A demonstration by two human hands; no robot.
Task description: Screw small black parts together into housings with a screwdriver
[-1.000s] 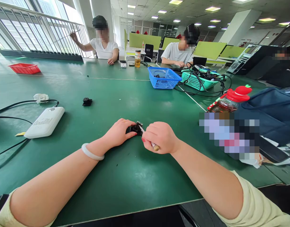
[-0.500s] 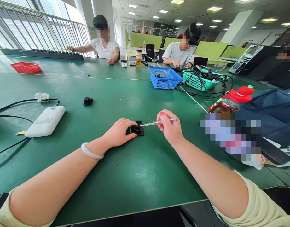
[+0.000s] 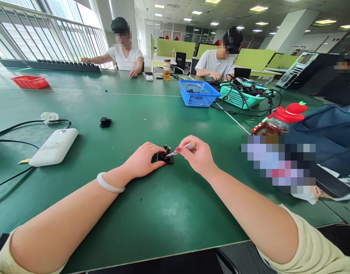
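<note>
While the left hand [image 3: 142, 160] grips the black part [image 3: 169, 161], the right hand [image 3: 199, 155] pinches a slim tool [image 3: 173, 153], tip slanting leftward onto it

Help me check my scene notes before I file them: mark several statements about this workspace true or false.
1. The left hand is on a small black plastic part on the green table. True.
2. The right hand is empty. False: it holds a slim metal-tipped tool.
3. The tip of the tool is at the black part. True.
4. The blue plastic basket stands left of the shallow red plastic tray. False: it stands to the right of the tray.
5. A white rounded plastic box lies left of both hands. True.
</note>
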